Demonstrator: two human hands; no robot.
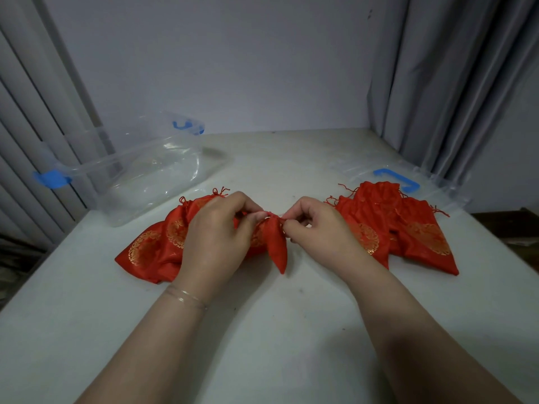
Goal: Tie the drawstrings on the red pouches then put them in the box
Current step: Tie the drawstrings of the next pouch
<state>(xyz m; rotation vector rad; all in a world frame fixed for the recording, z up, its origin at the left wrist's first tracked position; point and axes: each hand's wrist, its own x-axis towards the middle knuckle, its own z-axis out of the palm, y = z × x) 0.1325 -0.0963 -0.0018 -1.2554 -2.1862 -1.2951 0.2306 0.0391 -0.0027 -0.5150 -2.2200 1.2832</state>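
A red pouch (276, 248) with gold print hangs between my hands above the table, its mouth gathered at the top. My left hand (217, 233) pinches the drawstring on the pouch's left side, and my right hand (316, 228) pinches the string on its right side. Red pouches (151, 252) lie in a pile on the table behind my left hand. Another pile of red pouches (408, 225) lies to the right. The clear plastic box (140, 170) with blue clips stands at the back left with nothing in it.
The box's clear lid (423, 182) with a blue handle lies flat at the back right, partly under the right pile. Grey curtains hang at both sides. The white table (262, 330) ends at a wall behind.
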